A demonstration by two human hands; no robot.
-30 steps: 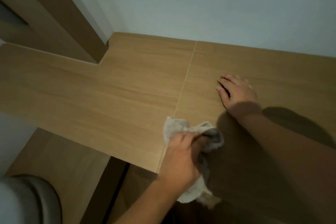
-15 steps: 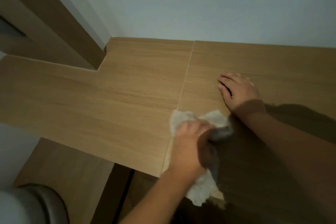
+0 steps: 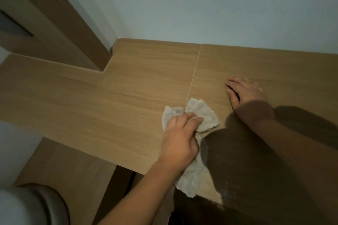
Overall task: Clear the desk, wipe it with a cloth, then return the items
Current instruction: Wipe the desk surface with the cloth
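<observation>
While my left hand (image 3: pixel 180 140) bunches the fluffy grey cloth (image 3: pixel 201 115) in curled fingers, I see that cloth lying across the pale seam (image 3: pixel 194 71) of the wooden tabletop (image 3: pixel 109 100), its tail trailing back to the near edge. Just right of the seam my right hand (image 3: pixel 244 93) rests flat, fingers fairly straight, holding nothing, apart from the cloth.

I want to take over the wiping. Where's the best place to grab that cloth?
Grip the bunched far end of the cloth from above; it lies heaped on the desk, past the left hand gripping its middle. The near tail hangs limp over the edge.
</observation>
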